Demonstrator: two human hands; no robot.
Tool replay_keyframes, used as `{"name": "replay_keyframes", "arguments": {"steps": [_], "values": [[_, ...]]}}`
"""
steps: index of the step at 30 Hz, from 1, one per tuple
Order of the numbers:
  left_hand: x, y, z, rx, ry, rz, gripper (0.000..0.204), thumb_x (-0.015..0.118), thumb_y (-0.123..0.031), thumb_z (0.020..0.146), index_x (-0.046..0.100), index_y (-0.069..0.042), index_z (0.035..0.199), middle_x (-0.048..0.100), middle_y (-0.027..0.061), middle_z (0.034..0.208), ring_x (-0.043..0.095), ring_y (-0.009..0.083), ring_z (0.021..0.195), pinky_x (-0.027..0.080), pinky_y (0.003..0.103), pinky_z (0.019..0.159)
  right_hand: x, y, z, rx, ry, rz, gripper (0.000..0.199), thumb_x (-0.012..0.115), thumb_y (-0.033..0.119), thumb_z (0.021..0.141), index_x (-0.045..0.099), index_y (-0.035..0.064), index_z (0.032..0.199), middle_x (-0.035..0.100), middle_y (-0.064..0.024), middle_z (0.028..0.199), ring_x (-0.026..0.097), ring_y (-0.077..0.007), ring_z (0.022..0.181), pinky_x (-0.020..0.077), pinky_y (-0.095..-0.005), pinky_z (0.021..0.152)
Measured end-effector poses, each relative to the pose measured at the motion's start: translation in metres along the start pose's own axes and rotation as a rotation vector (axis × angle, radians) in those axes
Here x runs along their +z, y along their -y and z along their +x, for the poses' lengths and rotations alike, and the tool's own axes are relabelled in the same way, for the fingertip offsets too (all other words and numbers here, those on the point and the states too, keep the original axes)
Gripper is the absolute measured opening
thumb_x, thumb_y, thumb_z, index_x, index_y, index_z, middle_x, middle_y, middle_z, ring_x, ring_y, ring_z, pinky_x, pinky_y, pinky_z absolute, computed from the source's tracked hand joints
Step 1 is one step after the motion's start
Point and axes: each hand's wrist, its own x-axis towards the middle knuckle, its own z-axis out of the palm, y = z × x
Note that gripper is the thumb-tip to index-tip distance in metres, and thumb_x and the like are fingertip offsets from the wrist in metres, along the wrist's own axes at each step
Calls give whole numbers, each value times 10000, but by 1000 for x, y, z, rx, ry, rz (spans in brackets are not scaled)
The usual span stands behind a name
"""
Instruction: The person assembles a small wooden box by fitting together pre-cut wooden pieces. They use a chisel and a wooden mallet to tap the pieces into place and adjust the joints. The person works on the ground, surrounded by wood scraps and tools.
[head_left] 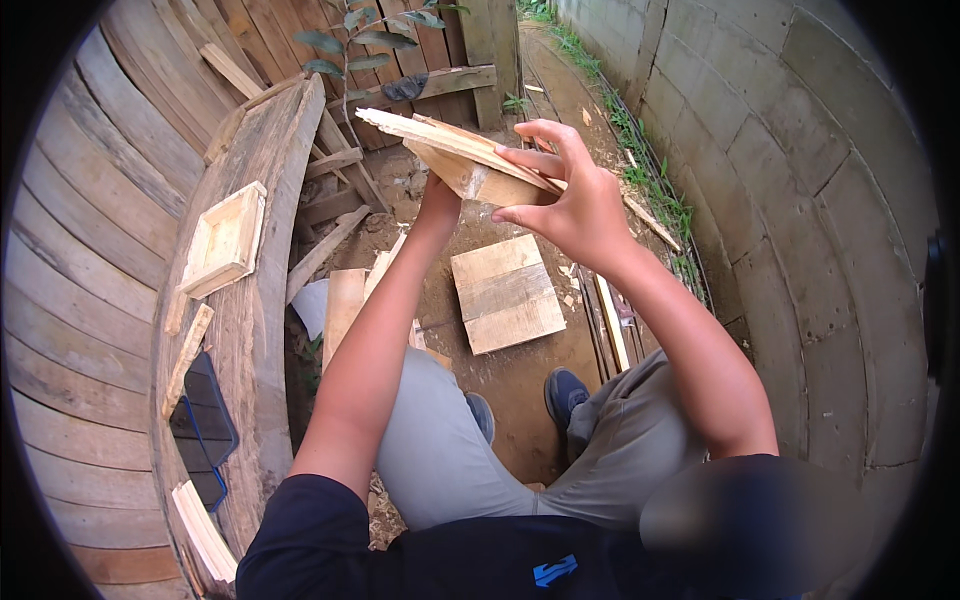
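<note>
Both hands hold up a pale wooden box-like piece, tilted, with a long splintered strip along its top edge. My right hand grips its right end, thumb below and fingers bent over the upper edge. My left hand reaches up behind and under the piece; its fingers are hidden by the wood. Below, on the ground between my feet and the raised hands, lies a square wooden panel of joined boards.
Along the left runs a rough wooden bench with a shallow wooden tray, a dark phone-like object and wood strips. Offcuts and shavings litter the dirt. A block wall stands at right, a plank fence at left.
</note>
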Motion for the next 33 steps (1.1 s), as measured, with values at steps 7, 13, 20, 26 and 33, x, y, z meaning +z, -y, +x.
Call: {"name": "replay_keyframes", "arguments": {"steps": [7,13,20,26,33], "values": [[19,-6,2,182,-167,-104,453,568,-218,1013,419,30,1362,551,154,1345,542,222,1253,415,356,1071,-10,0,4,24,23,172,715,893,114,715,501,119,1312,724,-75,1235,713,-225,1111,605,-356,857],[19,-9,2,275,-330,13,516,592,-213,992,364,-22,1414,530,126,1353,533,225,1269,428,363,1057,-15,-3,6,70,94,238,547,814,-4,746,654,65,1264,708,-89,1236,668,-191,1185,517,-349,1038],[3,-9,9,298,-266,51,635,684,-253,917,381,31,1398,578,223,1322,587,291,1233,446,414,1061,-21,-35,9,171,189,482,594,802,2,785,583,29,1337,677,-76,1206,641,-173,1130,498,-366,1030],[-23,-8,19,-253,144,518,1089,777,-572,789,248,39,1518,446,297,1476,501,386,1344,409,459,1118,-17,-103,11,545,276,582,535,783,115,870,581,14,1355,676,-99,1209,633,-184,1129,496,-379,992],[-37,114,41,-324,419,750,952,682,-629,871,325,-33,1521,342,288,1536,371,418,1437,367,488,1151,73,-270,-108,1184,367,763,670,767,225,900,436,80,1463,575,-187,1344,469,-282,1320,319,-453,1107]]}}
